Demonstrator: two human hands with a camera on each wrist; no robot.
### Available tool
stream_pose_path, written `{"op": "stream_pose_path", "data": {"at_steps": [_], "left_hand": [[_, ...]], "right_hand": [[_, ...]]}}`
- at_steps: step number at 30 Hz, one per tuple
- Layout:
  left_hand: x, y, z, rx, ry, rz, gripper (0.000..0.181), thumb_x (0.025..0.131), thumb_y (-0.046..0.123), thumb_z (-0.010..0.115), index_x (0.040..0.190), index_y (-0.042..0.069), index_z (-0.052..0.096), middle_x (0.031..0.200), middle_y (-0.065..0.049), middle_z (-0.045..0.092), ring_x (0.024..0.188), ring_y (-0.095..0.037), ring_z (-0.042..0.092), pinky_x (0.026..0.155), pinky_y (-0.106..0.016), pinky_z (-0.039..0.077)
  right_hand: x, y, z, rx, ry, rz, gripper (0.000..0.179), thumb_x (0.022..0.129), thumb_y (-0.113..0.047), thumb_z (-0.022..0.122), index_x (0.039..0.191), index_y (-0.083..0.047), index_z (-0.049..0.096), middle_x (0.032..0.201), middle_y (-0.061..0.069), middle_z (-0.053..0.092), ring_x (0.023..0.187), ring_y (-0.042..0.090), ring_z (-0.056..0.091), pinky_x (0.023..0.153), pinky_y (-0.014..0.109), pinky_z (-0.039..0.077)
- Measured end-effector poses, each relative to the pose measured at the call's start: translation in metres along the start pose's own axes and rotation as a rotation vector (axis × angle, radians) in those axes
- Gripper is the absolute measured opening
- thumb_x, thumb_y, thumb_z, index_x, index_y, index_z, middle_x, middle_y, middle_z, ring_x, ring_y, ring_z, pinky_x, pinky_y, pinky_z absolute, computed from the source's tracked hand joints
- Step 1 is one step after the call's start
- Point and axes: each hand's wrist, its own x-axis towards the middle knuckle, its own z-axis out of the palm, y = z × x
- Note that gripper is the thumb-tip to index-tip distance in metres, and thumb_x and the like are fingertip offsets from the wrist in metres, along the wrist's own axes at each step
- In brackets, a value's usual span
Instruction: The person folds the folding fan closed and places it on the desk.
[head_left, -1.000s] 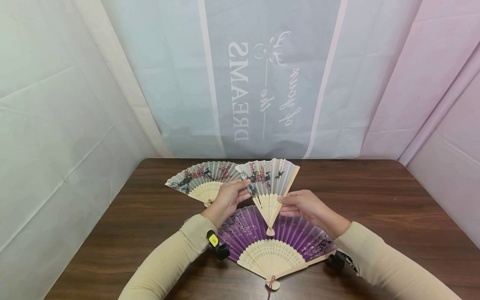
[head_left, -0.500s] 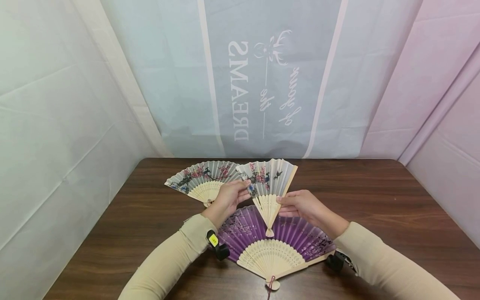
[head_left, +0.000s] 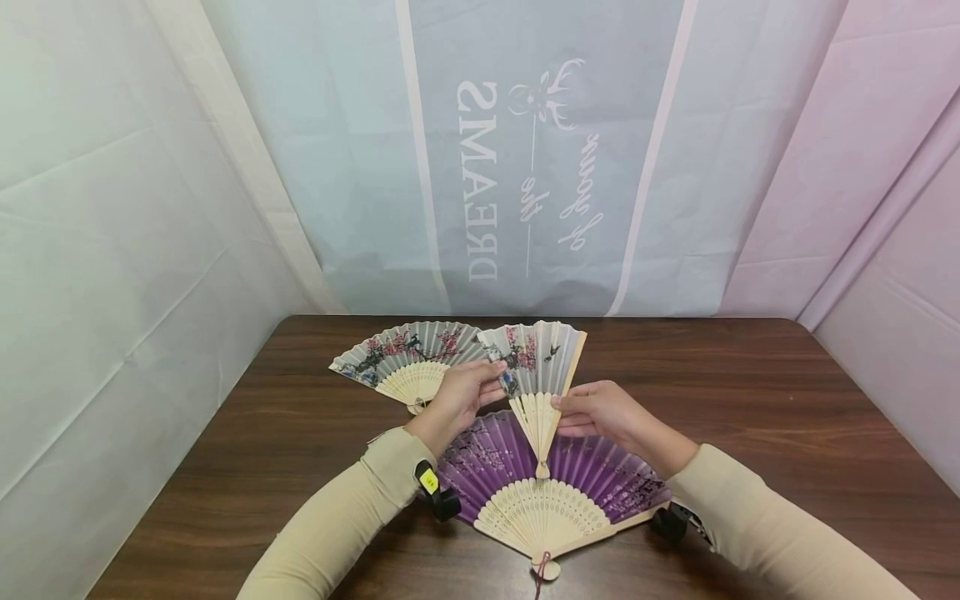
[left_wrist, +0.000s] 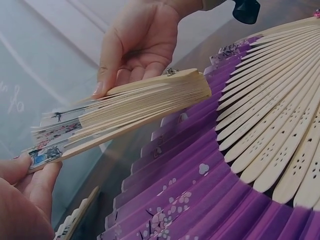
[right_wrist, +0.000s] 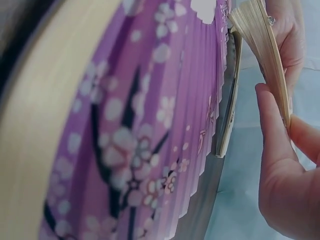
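Part-spread white fan point(head_left: 532, 379): up in your two hands, over the far half of the brown table point(head_left: 780, 417), blossom print toward the head camera, pivot end pointing back at you. Left to right: pale wall sheet point(head_left: 135, 208) beside the table. Second blossom fan point(head_left: 397, 346), spread wide on the wood; your left hand point(head_left: 467, 390) and the held fan cover its right end from the head view. Left thumb and fingers pinch the held fan's left edge, at the cloth. Black wrist device point(head_left: 441, 500), yellow label, below that cuff, hiding part of the purple fan's left corner. Purple fan point(head_left: 551, 504) lies fully spread nearest you; the held fan's pivot blocks a strip of its folds. Dark red cord point(head_left: 540, 571) at its own pivot. Lettered backdrop point(head_left: 525, 167) behind the table. Right hand point(head_left: 603, 411): thumb and fingers pinch the held fan's sticks at the right edge. Second black device point(head_left: 670, 525) beside the purple fan's right end, near your right sleeve point(head_left: 780, 517).
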Motion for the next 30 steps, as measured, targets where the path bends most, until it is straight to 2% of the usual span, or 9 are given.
{"op": "stream_pose_path", "data": {"at_steps": [3,8,11,18,23,30], "left_hand": [[-0.0002,-0.0005,0.0006,0.002,0.000,-0.007,0.043,0.095,0.001,0.062,0.135,-0.009,0.052,0.114,-0.012,0.073,0.075,-0.006,0.069,0.073,-0.021,0.063],[-0.0001,-0.0013,0.0010,0.004,0.000,-0.005,0.042,0.096,0.001,0.061,0.135,-0.010,0.052,0.124,-0.017,0.068,0.086,-0.011,0.072,0.076,-0.023,0.064],[-0.0007,-0.0010,0.0018,-0.001,0.001,-0.003,0.042,0.096,0.001,0.061,0.135,-0.010,0.052,0.125,-0.018,0.067,0.084,-0.010,0.072,0.076,-0.023,0.064],[-0.0011,-0.0011,0.0036,-0.010,-0.018,-0.003,0.039,0.095,0.001,0.062,0.132,-0.009,0.055,0.096,-0.002,0.076,0.071,-0.004,0.068,0.071,-0.020,0.063],[-0.0011,-0.0022,0.0036,-0.015,-0.017,-0.010,0.038,0.095,0.001,0.062,0.131,-0.009,0.056,0.092,0.001,0.076,0.071,-0.005,0.068,0.071,-0.021,0.064],[-0.0008,-0.0025,0.0048,-0.026,-0.017,-0.018,0.026,0.094,0.001,0.063,0.119,-0.007,0.062,0.082,0.006,0.073,0.067,-0.004,0.067,0.067,-0.019,0.063]], "right_hand": [[-0.0001,0.0007,0.0007,0.013,-0.005,0.004,0.017,0.097,-0.011,0.061,0.101,0.004,0.068,0.081,0.001,0.075,0.076,0.011,0.073,0.082,0.030,0.064],[-0.0007,0.0008,0.0007,0.056,0.007,0.015,0.012,0.097,-0.009,0.061,0.091,-0.003,0.069,0.080,0.000,0.075,0.075,0.010,0.073,0.081,0.029,0.064],[0.0001,0.0013,0.0008,0.072,0.012,0.013,0.012,0.097,-0.009,0.061,0.089,-0.004,0.069,0.079,0.001,0.075,0.074,0.010,0.074,0.080,0.028,0.064],[0.0023,0.0020,0.0025,0.065,0.016,0.012,0.012,0.096,-0.009,0.062,0.096,0.001,0.069,0.080,0.001,0.075,0.074,0.009,0.073,0.079,0.028,0.064],[0.0030,0.0033,0.0027,0.059,0.010,0.009,0.012,0.096,-0.009,0.062,0.096,0.001,0.069,0.079,0.001,0.075,0.073,0.009,0.073,0.079,0.028,0.064],[0.0022,0.0024,0.0033,0.054,0.010,0.013,0.011,0.096,-0.008,0.062,0.094,0.000,0.069,0.078,0.000,0.075,0.072,0.009,0.073,0.079,0.028,0.064]]}}
